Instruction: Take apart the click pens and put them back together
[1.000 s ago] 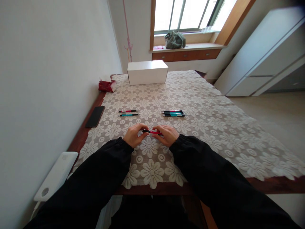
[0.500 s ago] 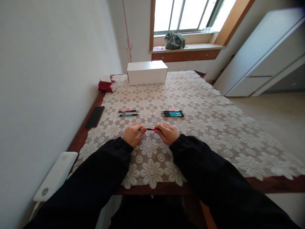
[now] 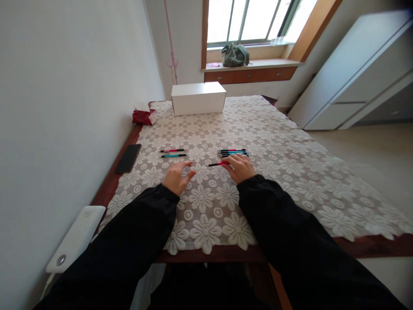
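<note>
My right hand grips a red-and-black pen by its red end, the black end pointing left. It is just in front of a row of several pens, red and teal with black parts, and partly covers the nearest ones. My left hand rests over the cloth with thumb and fingers apart, holding nothing. Beyond it lie two separate pens, a red-and-black pen and a teal-and-black pen, side by side.
A white box stands at the table's far end, with a red tissue pack to its left. A dark phone lies by the left edge. A white power strip is near the wall. Flowered lace tablecloth covers the table.
My left hand has let go of the red-and-black pen and opened. My right hand has carried the pen right and away from me, towards the row of pens.
</note>
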A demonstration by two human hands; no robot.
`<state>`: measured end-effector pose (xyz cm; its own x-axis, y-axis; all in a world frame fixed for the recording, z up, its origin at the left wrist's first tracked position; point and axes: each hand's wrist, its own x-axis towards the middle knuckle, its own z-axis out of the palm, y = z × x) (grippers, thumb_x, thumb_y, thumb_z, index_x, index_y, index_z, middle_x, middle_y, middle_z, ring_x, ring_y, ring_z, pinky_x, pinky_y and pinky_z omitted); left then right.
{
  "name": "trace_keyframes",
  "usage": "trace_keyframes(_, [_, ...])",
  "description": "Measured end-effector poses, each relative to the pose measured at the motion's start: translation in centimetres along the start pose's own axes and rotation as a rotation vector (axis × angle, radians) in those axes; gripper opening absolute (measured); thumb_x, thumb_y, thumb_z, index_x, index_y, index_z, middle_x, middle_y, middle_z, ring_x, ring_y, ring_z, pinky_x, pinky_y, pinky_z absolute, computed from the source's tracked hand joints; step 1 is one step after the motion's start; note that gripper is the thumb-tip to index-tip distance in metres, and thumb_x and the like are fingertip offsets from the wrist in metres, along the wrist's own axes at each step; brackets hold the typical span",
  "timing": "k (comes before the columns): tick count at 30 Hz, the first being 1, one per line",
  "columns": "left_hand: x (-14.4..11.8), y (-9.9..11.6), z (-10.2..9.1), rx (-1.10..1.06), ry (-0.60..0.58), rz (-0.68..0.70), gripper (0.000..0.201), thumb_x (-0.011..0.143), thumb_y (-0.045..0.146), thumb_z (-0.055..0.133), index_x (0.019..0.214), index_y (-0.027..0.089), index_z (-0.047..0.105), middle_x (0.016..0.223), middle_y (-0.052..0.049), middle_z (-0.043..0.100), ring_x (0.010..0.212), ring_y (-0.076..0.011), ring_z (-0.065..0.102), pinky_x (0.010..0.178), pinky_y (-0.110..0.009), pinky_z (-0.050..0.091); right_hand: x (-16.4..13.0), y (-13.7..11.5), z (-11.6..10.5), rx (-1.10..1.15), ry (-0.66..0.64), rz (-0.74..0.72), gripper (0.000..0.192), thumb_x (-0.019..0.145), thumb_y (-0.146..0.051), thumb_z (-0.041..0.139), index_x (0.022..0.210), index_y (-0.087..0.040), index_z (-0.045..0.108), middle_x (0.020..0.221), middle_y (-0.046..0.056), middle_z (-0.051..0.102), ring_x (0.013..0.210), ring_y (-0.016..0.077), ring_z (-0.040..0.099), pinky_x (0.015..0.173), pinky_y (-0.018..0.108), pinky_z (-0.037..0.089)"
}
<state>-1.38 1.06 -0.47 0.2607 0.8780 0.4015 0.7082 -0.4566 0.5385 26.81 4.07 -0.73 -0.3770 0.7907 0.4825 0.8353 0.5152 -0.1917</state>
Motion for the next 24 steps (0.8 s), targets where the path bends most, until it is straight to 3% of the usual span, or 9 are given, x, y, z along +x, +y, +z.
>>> trace_keyframes(6, [0.4, -1.7, -0.4, 0.272, -0.034, -0.065, 0.055, 0.089, 0.042, 0.06, 0.137, 0.016, 0.053, 0.144, -0.012, 0.054, 0.138, -0.0311, 0.043, 0.119, -0.047, 0.032, -0.2, 4.7, 0.2, -0.161, 0.04, 0.251, 0.021, 0.092, -0.038, 0.058, 0.098, -0.024, 0.074, 0.107, 0.008, 0.068, 0.1, 0.0267, 0.051, 0.089, 0.041, 0.029])
trace_keyframes(13, [0.5, -3.0, -0.7, 0.442, -0.155, -0.306, 0.064, 0.097, 0.041, 0.041, 0.155, 0.018, 0.029, 0.162, -0.009, 0.031, 0.151, -0.032, 0.02, 0.121, -0.059, 0.019, -0.5, 5.4, 0.5, -0.181, 0.032, 0.309, 0.018, 0.089, -0.035, 0.062, 0.095, -0.025, 0.076, 0.112, 0.007, 0.065, 0.106, 0.0271, 0.05, 0.093, 0.042, 0.027])
trace_keyframes(17, [0.5, -3.1, -0.6, 0.462, -0.165, -0.337, 0.061, 0.097, 0.039, 0.039, 0.154, 0.021, 0.03, 0.161, -0.008, 0.033, 0.151, -0.0304, 0.021, 0.122, -0.06, 0.016, -0.5, 5.2, 0.3, -0.203, -0.007, 0.333, 0.019, 0.09, -0.034, 0.06, 0.097, -0.025, 0.076, 0.108, 0.008, 0.065, 0.103, 0.0271, 0.049, 0.088, 0.041, 0.029])
trace_keyframes(24, [0.3, -3.5, -0.5, 0.447, 0.018, -0.224, 0.056, 0.09, 0.034, 0.054, 0.143, 0.017, 0.046, 0.143, -0.016, 0.052, 0.138, -0.0361, 0.038, 0.118, -0.06, 0.022, -0.3, 4.6, -0.2, -0.202, -0.008, 0.329, 0.022, 0.092, -0.035, 0.058, 0.096, -0.025, 0.077, 0.101, 0.01, 0.064, 0.1, 0.0287, 0.048, 0.082, 0.041, 0.031])
